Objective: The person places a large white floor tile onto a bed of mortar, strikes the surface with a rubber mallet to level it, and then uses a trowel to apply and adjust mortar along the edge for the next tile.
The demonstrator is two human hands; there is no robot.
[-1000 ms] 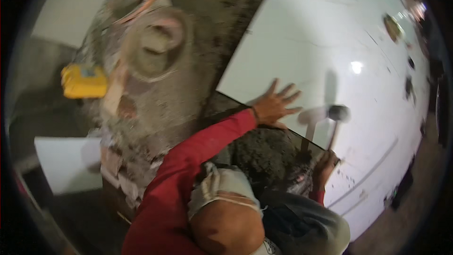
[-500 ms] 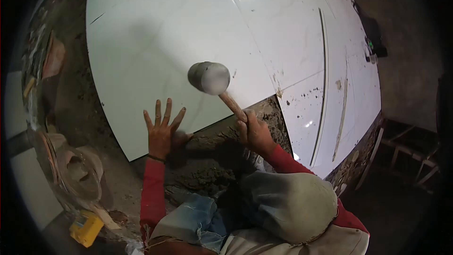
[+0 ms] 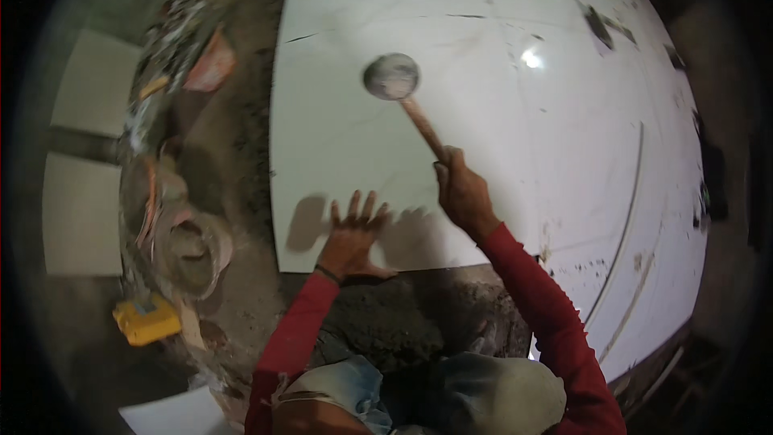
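A mallet (image 3: 392, 77) with a round grey head and a wooden handle is held in my right hand (image 3: 469, 200), its fingers wrapped round the handle's near end. The mallet head appears over a large, glossy white tile (image 3: 330, 133), slightly blurred; whether it touches the tile cannot be told. My left hand (image 3: 353, 239) lies with fingers spread at the tile's near edge, holding nothing. Dark, rough mortar (image 3: 386, 314) shows between that edge and my knees.
More white tiles (image 3: 580, 153) continue to the right, with a thin strip (image 3: 624, 234) lying on them. On the left stand a mortar-smeared bucket (image 3: 189, 254) and a yellow tool (image 3: 147, 320). Loose pale tiles (image 3: 84, 213) lie farther left. Small dark items rest at the far right.
The whole view has turned, so the tile now sits squarer and farther right. The mallet and my right hand have moved forward over the tile. My left hand stays spread near its edge.
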